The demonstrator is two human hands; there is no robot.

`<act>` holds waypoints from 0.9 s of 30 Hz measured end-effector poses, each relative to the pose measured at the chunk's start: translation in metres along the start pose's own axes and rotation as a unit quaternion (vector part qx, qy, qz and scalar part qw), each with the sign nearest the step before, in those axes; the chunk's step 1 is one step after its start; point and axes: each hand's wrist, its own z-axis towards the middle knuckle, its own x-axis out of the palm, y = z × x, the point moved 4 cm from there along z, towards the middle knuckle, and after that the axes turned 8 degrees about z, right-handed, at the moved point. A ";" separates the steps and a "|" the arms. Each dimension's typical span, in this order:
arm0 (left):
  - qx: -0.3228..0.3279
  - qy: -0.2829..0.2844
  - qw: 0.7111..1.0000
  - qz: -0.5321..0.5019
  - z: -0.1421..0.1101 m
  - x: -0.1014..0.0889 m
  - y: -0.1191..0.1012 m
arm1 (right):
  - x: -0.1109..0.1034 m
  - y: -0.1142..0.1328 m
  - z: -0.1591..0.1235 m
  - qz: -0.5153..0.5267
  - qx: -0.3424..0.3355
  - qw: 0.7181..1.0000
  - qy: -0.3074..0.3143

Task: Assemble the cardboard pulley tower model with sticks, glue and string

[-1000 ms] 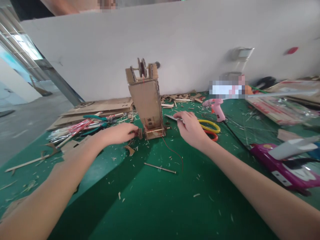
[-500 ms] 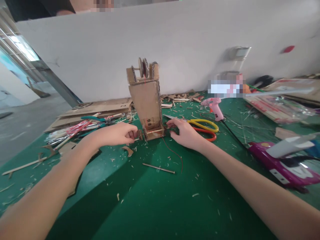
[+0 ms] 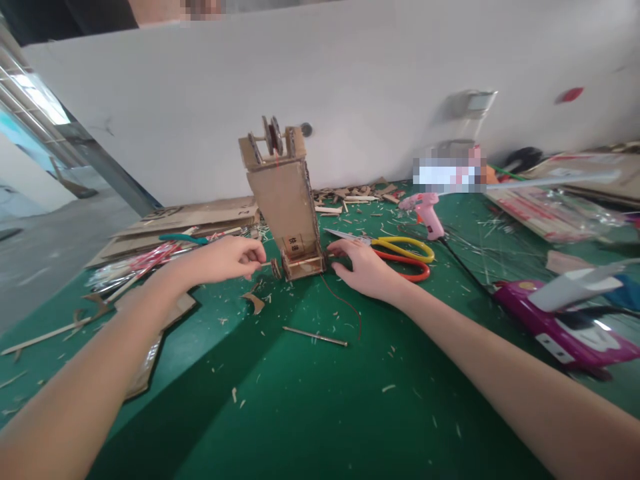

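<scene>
Toward the table's [image 3: 310, 407] far edge, the left hand [image 3: 231, 259] now pinches the stick [image 3: 266, 264], clear of the wheel [image 3: 275, 269]; the right hand [image 3: 361, 265] (grip unclear) flanks the tower [image 3: 283, 208].

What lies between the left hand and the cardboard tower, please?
The head view shows a small layered disc on a thin stick between the left hand and the cardboard tower.

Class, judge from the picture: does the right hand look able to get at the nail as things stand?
Probably yes: the nail lies uncovered on the table, and only the thin thread curves between it and the right hand.
</scene>
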 end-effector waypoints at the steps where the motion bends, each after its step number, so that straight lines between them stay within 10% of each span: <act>1: 0.005 -0.009 1.000 -0.001 0.003 0.002 0.004 | 0.000 0.000 0.000 -0.001 -0.002 1.000 0.000; 10: 0.021 -0.095 0.988 0.124 0.017 0.009 0.016 | 0.001 0.007 -0.001 -0.004 -0.020 1.000 0.000; 17: -0.019 -0.337 0.929 0.151 -0.016 -0.017 -0.046 | 0.009 0.028 -0.006 0.028 -0.045 0.998 0.034; 27: -0.009 -0.183 0.979 0.094 -0.001 0.034 -0.081 | 0.012 0.031 -0.007 0.057 -0.056 0.996 0.040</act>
